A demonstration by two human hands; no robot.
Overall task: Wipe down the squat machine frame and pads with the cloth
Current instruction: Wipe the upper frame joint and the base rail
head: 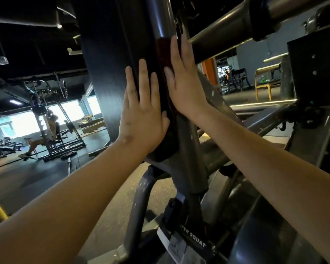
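The dark red cloth (163, 54) lies flat against the grey frame upright (189, 149), pinned under the straight fingers of the right hand (183, 82), while just left of it the left hand (141, 115) presses open-palmed on the black pad (107, 63), holding nothing.

Dark gym floor (27, 178) under the squat machine frame (188, 141), a barbell (68, 166) and weight plate (69, 154) flat at left.
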